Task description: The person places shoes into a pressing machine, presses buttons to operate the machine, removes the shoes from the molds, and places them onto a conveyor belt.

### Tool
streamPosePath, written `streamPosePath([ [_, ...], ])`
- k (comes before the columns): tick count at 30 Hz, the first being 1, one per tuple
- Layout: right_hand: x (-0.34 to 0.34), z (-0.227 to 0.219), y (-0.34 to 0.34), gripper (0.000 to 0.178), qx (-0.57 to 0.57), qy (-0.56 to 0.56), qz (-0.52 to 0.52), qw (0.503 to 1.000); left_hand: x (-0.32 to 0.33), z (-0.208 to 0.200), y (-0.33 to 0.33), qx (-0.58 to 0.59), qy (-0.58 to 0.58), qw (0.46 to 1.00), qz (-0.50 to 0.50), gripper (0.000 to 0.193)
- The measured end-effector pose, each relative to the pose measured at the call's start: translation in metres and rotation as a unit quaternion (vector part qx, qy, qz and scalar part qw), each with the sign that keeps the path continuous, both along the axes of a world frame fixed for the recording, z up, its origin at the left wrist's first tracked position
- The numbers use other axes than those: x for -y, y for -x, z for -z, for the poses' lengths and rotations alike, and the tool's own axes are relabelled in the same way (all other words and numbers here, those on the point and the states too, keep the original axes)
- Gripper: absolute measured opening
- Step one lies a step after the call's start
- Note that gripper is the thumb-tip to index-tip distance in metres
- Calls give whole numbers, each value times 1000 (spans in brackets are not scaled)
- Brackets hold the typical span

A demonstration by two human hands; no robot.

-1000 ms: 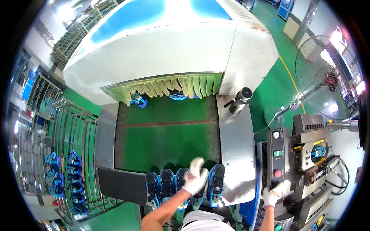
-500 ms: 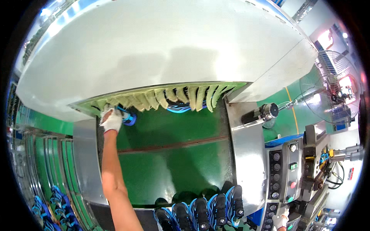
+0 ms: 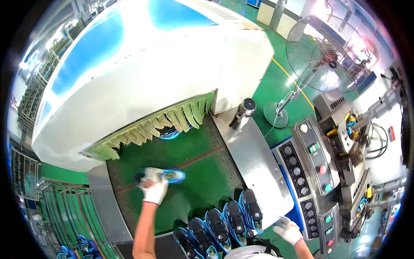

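My left hand (image 3: 154, 184), in a white glove, is closed round a black and blue shoe (image 3: 176, 176) above the green conveyor belt (image 3: 189, 196). The shoe lies sideways in my grip, its blue-rimmed opening end toward the right, and my fingers cover its middle. My right hand (image 3: 288, 230), also gloved, is held beside the metal side rail at lower right, fingers stretched and nothing seen in them. Along the belt's near edge stands a row of several black shoes (image 3: 217, 228) with blue trim. Another blue-edged shoe (image 3: 169, 133) shows partly beneath the fringe.
A large white machine housing (image 3: 142, 82) spans the belt, with a green strip fringe (image 3: 159, 122) over its opening. A metal cylinder (image 3: 243, 113) stands on the right rail (image 3: 254, 155). Control panels (image 3: 312, 155) line the right, a fan (image 3: 325, 54) behind. Racks (image 3: 60, 211) stand left.
My left hand has drawn the shoe from the fringe's left end toward me over the belt. My right hand has come up beside the rail, and the view has turned right.
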State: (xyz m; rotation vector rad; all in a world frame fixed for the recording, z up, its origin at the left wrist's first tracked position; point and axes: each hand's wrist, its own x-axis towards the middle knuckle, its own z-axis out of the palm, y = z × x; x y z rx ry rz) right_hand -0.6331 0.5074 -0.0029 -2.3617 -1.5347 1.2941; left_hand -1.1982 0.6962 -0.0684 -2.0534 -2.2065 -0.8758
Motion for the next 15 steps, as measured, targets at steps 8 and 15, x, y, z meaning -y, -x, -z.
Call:
streamPosePath([
  [8, -38, -2, 24, 55, -6, -358, -81, 930, 76, -105, -384, 107, 34, 849, 516, 27],
  [15, 127, -28, -159, 66, -173, -185, 369, 894, 127, -218, -616, 126, 43, 666, 734, 52],
])
